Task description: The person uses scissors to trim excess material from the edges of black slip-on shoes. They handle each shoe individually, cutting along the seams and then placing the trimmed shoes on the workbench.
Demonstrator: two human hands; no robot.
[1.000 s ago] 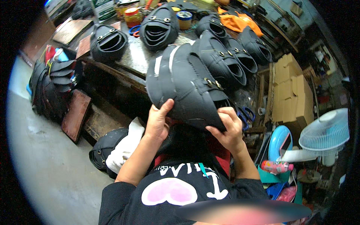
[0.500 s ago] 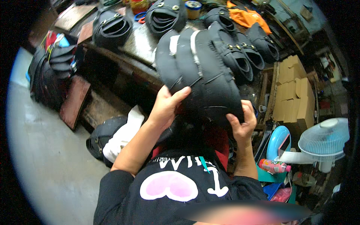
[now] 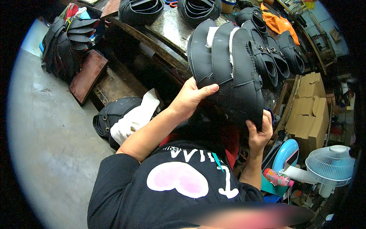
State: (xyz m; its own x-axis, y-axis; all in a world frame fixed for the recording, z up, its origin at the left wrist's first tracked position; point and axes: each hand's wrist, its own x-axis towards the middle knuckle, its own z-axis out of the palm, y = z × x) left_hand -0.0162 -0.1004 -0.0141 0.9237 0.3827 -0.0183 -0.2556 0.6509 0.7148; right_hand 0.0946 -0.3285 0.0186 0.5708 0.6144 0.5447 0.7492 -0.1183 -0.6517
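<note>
Both my hands hold up a fanned stack of black shoe uppers (image 3: 223,68) with stitched edges, straps and strips of white lining showing between layers. My left hand (image 3: 195,97) grips the lower left edge, thumb on top and fingers hidden underneath. At the lower right end my right hand (image 3: 261,131) pinches the stack between thumb and fingers. Just beyond it, black shoes with small metal buckles (image 3: 265,65) stand in a row on the workbench (image 3: 167,28). Two more bundles of black uppers (image 3: 141,10) lie along the bench's far side.
Left of the bench hangs a black bundle of pieces (image 3: 63,49) beside a reddish-brown board (image 3: 89,74). A white cloth (image 3: 135,118) drapes over black uppers near my left forearm. To the right are cardboard boxes (image 3: 309,114), a fan (image 3: 331,166), a pink bottle (image 3: 277,177) and an orange cloth (image 3: 280,24).
My view has turned, so the bench and its surroundings sit differently in the picture. The held stack appears farther right, its layers showing more clearly. Both hands keep their grip.
</note>
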